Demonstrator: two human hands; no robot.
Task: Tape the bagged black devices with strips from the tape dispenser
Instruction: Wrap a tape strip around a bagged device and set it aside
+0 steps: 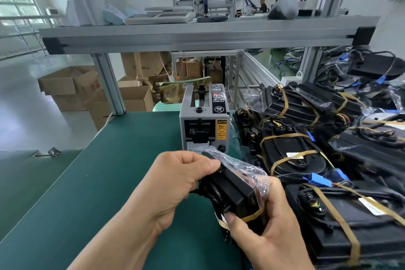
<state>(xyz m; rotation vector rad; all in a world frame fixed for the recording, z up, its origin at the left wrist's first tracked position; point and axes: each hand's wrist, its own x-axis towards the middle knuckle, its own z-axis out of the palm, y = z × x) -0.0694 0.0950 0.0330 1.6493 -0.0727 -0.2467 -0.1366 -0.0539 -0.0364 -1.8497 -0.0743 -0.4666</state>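
My head carries the one wide camera, facing forward and down, close above my left hand (178,182) and right hand (270,234), green bench (87,193) beneath.

A workbench topped with a dark green mat (87,182) carries a grey box-shaped tape dispenser (205,123), standing upright towards the far edge. Just beside the dispenser, on its right, black devices in clear plastic bags (306,149) lie heaped on the mat, stacked on one another and bound with tan tape strips (354,252)
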